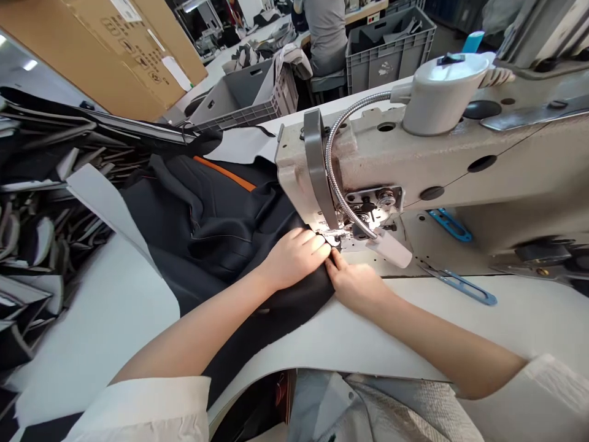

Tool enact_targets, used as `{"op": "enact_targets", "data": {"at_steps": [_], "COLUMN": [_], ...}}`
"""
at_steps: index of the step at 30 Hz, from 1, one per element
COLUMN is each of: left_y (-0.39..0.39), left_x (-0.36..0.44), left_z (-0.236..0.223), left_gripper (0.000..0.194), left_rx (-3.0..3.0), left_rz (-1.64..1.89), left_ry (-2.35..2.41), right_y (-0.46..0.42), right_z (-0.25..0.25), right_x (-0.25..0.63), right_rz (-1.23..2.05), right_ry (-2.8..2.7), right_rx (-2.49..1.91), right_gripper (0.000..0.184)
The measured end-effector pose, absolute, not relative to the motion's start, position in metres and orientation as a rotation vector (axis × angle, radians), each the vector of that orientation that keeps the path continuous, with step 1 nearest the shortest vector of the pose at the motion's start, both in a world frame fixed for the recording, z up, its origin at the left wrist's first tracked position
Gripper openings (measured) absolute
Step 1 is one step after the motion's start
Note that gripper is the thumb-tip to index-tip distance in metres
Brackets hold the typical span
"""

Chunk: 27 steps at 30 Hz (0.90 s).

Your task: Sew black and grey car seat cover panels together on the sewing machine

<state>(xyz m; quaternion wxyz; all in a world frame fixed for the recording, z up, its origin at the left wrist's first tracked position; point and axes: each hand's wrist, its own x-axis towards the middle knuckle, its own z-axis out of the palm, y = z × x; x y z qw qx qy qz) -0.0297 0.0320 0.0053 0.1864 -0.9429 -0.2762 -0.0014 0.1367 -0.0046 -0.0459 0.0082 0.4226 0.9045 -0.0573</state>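
Note:
A large piece of black fabric (pixel 221 242) with stitched seams and an orange strip (pixel 225 173) lies bunched on the left of the sewing machine (pixel 414 153). My left hand (pixel 294 258) is closed on the fabric just in front of the needle area, its knuckles up. Beside it, my right hand (pixel 356 285) pinches the fabric's edge between thumb and fingers. Both hands nearly touch by the lit presser foot (pixel 340 236). My fingers hide the spot where the cloth meets the foot. A flexible metal lamp neck (pixel 329 159) curves down over the stitching area.
Blue thread snips (pixel 467 290) lie right of my right hand, with another blue-handled tool (pixel 451 225) under the machine arm. Stacked dark pieces (pixel 41 239) fill the left side. Behind stand a cardboard box (pixel 110 55), grey crates (pixel 391 58) and a seated person (pixel 326 37).

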Motion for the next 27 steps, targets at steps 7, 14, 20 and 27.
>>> {"op": "enact_targets", "data": {"at_steps": [7,14,20,27], "left_y": [0.039,0.036,0.041,0.056], "left_x": [-0.028,-0.029,-0.026,-0.028], "left_z": [0.019,0.001,-0.006,-0.008], "left_gripper": [0.022,0.027,0.02,0.027], "left_rx": [-2.679,-2.753,-2.491,-2.694], "left_rz": [0.013,-0.07,-0.006,0.051], "left_ry": [-0.766,-0.402,-1.012,-0.962], "right_y": [0.007,-0.008,-0.012,-0.012], "right_z": [-0.034,-0.053,-0.056,-0.057], "right_x": [0.158,0.141,0.14,0.139], "right_rz": [-0.324,-0.016,0.011,0.007], "right_ry": [2.832,2.922,2.906,2.883], "right_rx": [1.18,1.176,1.317,1.284], "right_gripper": [0.052,0.05,0.052,0.056]}}
